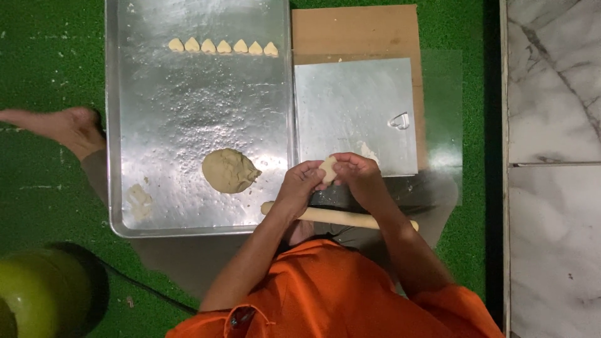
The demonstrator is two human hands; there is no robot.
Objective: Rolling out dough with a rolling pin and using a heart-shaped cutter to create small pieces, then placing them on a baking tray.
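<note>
A small pale dough piece [328,169] is pinched between my left hand [299,186] and my right hand [358,174], held just over the near edge of a square metal sheet [350,106]. A larger dough lump [230,170] lies on the big metal baking tray [194,100] to the left of my hands. Several heart-shaped dough pieces [223,47] sit in a row at the far end of that tray. Under my wrists lies a wooden rolling pin [341,218]. A clear heart-shaped cutter [400,121] rests on the square sheet's right side.
Brown cardboard [357,28] sits beneath the square sheet, on green artificial turf [50,75]. My bare foot [66,128] is left of the tray. A green round object [37,294] stands at lower left. A marble floor [554,169] runs along the right. A dough scrap [139,199] lies in the tray's near corner.
</note>
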